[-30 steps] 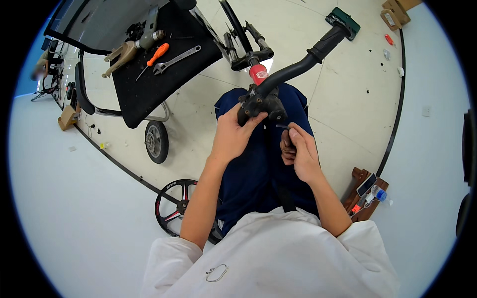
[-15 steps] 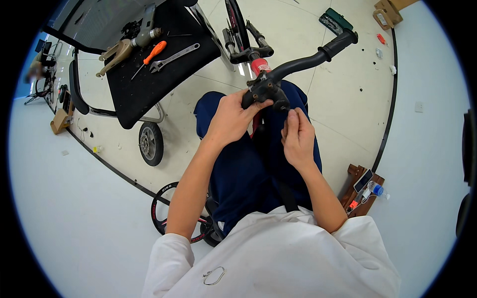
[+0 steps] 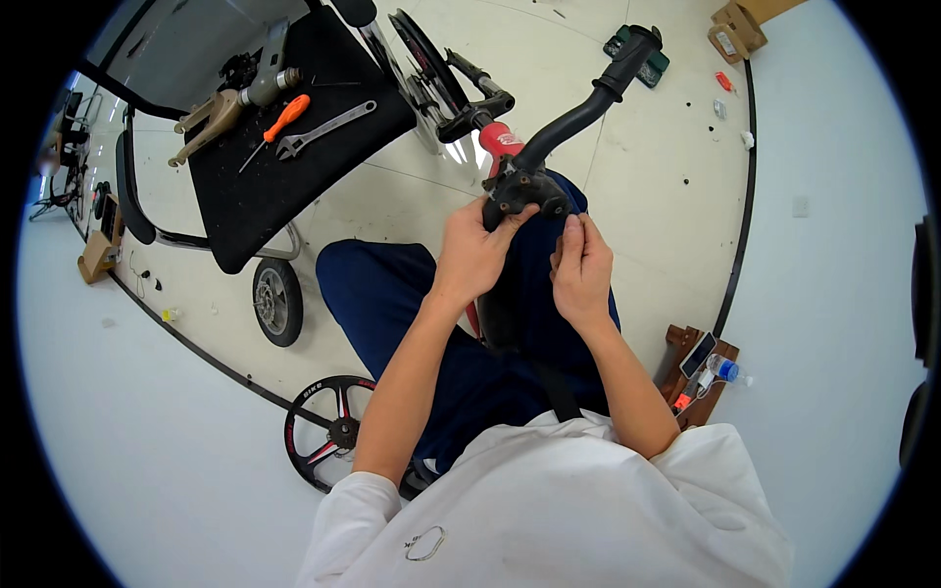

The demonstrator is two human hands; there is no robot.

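Observation:
Between my knees stands a bicycle frame with a red head tube (image 3: 500, 140) and a black stem (image 3: 526, 189). A black handlebar (image 3: 566, 127) runs from the stem up and to the right, ending in a black grip (image 3: 623, 69). My left hand (image 3: 472, 257) is closed around the black part on the stem's left side, thumb against its near face. Close to the round bolt end of the stem is my right hand (image 3: 583, 274), thumb and fingers pinched together. Whatever those fingertips hold, if anything, is too small to make out.
On the black chair (image 3: 294, 167) at left lie a screwdriver (image 3: 284, 120), an adjustable wrench (image 3: 328, 129) and a suspension fork (image 3: 221, 116). A loose wheel (image 3: 343, 431) rests by my left leg. A wooden stool (image 3: 701, 377) holding a phone and bottle stands right.
The handlebar has turned, its grip end swinging leftward. My left knee has moved outward to the left, showing more of the loose wheel. Both hands stay near the stem.

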